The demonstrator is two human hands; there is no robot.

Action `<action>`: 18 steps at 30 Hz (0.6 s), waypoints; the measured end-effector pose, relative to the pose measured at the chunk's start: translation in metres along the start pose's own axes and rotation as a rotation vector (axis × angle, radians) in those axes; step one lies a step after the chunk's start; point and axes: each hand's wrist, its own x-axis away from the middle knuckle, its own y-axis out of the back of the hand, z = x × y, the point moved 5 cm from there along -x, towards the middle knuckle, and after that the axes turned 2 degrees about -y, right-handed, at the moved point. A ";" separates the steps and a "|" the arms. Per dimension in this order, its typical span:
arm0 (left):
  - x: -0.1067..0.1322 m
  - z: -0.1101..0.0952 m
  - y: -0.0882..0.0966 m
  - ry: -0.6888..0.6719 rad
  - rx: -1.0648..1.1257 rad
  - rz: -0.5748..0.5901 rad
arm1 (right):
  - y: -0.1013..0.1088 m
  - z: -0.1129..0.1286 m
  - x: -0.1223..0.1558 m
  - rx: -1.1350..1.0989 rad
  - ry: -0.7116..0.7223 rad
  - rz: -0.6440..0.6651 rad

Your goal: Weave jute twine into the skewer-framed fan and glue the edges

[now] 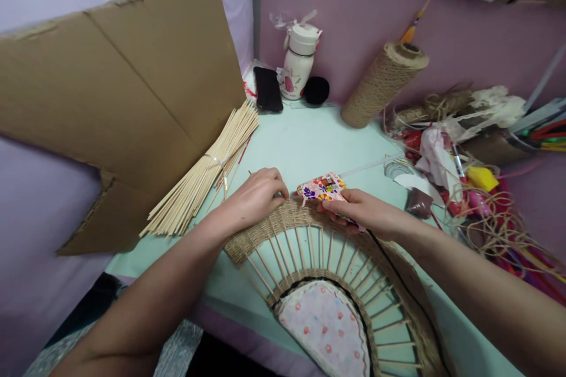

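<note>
My right hand [354, 209] is wrapped round a flower-patterned hot glue gun [322, 187]. The gun's nozzle points left, at the upper rim of a half-round woven fan [294, 212]. From the gun a black cord [400, 280] runs down across the fan. Just left of the nozzle, my left hand [259, 194] rests at the same rim with fingers curled and pressed together; what they pinch is too small to make out. The fan has a twine-woven outer band, thin wooden spokes and a floral half-circle centre [325, 321].
A bundle of thin sticks [207, 171] leans beside a large cardboard sheet [132, 82] at left. Behind are a phone [267, 89], a white bottle [299, 62] and a twine spool [382, 85]. Loose twine [495, 227] and craft scraps crowd the right.
</note>
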 end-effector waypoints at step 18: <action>0.012 -0.001 -0.007 0.012 -0.055 0.181 | 0.005 -0.001 -0.010 0.029 -0.076 0.115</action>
